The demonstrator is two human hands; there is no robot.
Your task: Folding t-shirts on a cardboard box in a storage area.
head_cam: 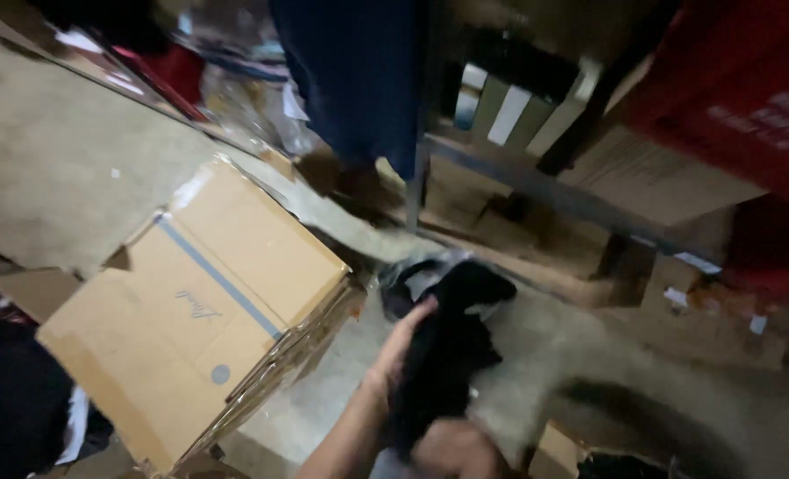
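Low in the middle of the frame, the left hand point(403, 341) reaches up from the bottom edge, forearm angled and fingers curled onto a black garment point(452, 341). The right hand point(456, 448) sits below at the bottom edge against the same cloth, its grip unclear. Left of them lies a stack of flattened cardboard boxes point(199, 310); a metal shelf point(536, 182) stands at upper right.

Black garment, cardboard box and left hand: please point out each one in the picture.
black garment point(452, 341), head view, on the folded cloth's middle.
cardboard box point(208, 310), head view, on its top flap.
left hand point(403, 341), head view, on the hand's back.
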